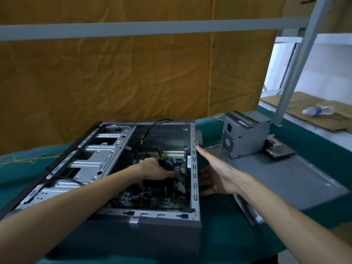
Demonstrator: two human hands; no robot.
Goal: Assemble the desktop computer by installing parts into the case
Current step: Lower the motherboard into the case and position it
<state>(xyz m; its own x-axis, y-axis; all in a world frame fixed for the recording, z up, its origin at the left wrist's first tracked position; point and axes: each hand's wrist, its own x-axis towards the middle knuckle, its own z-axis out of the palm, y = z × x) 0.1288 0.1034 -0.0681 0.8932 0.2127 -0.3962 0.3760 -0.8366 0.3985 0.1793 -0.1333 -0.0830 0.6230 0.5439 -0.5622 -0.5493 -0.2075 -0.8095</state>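
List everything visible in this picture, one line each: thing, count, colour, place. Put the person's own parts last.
computer case: one, grey, open, on green cloth
motherboard: one, dark green, inside case
side panel: one, grey, right of case
power supply: one, grey, on side panel
memory sticks: green, count unclear, atop power supply
hard drive: one, dark, beside power supply
water bottle: one, clear, on cardboard, far right
left hand: inside case, on motherboard
right hand: fingers straight, at case's right wall
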